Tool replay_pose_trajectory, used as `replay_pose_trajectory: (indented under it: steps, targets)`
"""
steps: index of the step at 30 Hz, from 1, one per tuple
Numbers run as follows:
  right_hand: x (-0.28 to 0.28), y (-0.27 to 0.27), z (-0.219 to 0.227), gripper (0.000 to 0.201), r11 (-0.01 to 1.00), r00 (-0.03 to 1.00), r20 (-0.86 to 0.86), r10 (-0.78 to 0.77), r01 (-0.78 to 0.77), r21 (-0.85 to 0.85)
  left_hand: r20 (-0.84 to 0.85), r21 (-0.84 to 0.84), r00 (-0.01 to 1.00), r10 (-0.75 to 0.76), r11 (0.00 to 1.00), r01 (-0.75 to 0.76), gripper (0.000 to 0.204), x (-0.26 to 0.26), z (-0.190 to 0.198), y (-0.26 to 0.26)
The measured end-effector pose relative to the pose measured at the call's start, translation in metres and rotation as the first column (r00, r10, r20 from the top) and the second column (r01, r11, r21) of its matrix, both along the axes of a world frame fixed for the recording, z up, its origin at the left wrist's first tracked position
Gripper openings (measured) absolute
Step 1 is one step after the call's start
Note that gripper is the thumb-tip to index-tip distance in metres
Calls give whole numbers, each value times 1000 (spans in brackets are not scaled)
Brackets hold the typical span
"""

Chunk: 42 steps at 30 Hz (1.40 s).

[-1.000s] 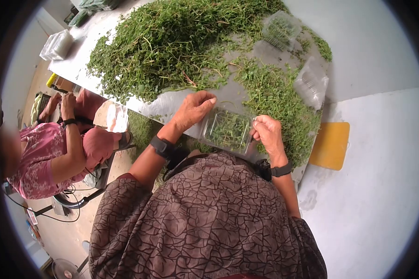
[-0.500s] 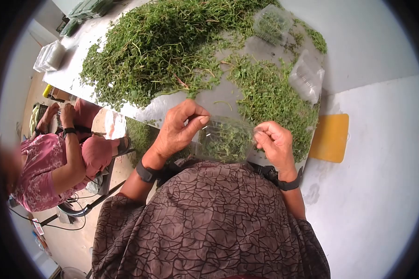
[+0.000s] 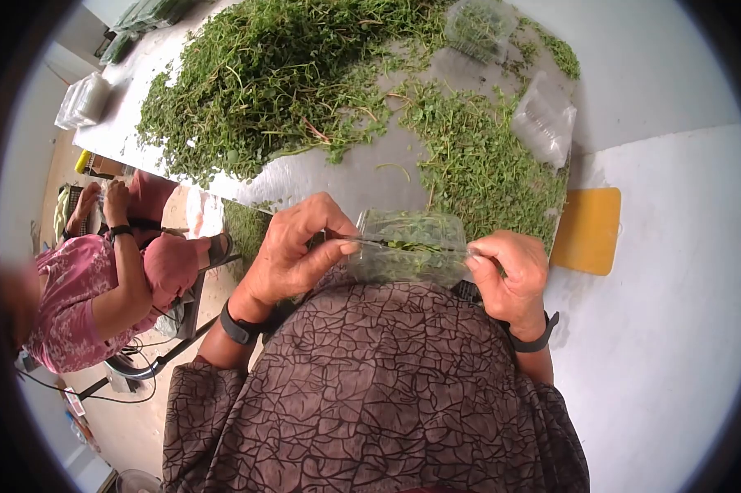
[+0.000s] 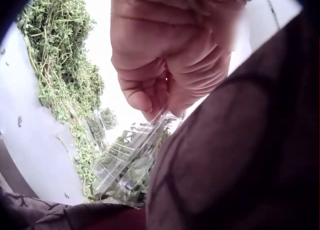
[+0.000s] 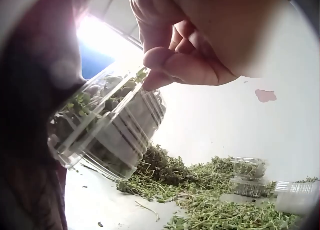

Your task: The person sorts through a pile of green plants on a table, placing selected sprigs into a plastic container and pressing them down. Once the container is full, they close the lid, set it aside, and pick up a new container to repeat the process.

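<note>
A clear plastic clamshell box [image 3: 407, 264] with leafy green sprigs inside is held in front of the belly, close to the table's near edge. It is tipped so its seam faces up, lid and base near each other, with leaves showing along the gap. My left hand [image 3: 301, 251] pinches the rim at the left end between thumb and fingers. At the opposite end, my right hand [image 3: 512, 275] pinches the rim the same way. In the right wrist view, the tilted box [image 5: 122, 125] has ribbed walls, and thumb and fingertips meet at its upper edge.
A large heap of greens [image 3: 264, 90] covers the table's far left, with a thinner spread [image 3: 477, 172] at right. There sit a filled box [image 3: 479, 33] and an empty clear one [image 3: 545, 122]. Stacked clear boxes [image 3: 85, 100] stand left; another person [image 3: 83, 283] sits beyond.
The box has tilted from its contents facing up to its seam facing up, and it has come nearer the body. Both hands have moved down, towards the body, still pinching its ends.
</note>
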State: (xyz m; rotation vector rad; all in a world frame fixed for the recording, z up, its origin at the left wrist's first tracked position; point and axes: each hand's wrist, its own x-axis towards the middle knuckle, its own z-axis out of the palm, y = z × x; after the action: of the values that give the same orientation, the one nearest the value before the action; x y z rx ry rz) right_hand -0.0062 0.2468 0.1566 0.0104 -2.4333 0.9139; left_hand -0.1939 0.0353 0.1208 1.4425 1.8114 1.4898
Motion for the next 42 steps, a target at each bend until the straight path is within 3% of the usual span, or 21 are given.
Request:
replay_pose_trajectory:
  steps: [2,8,14,17,23,35,42]
  targets:
    - [2,-1,6,15,999,1000,-27,5,-4,50,-114,117,993,34,993,-21,12,2,4,4]
    - [7,-4,24,16,997,995,-100,8,0,77,-231,189,970,75,981,-31,14,5,23,5]
    - [11,-1,26,16,998,999,25,-20,18,63,-114,168,993,-10,985,29,23,2,14,11]
    - [16,-3,24,18,999,993,106,-43,45,-19,-105,28,994,-43,999,47,17,3,26,10]
    - [20,-4,28,21,999,988,151,-24,31,-45,-35,19,999,-34,999,35,18,8,25,11]
    - [29,6,18,24,998,994,106,-8,1,59,6,-53,1000,-24,998,25,22,17,29,22]
    - [29,14,16,22,999,990,140,1,-6,35,24,-128,1000,2,992,1,19,17,27,28]
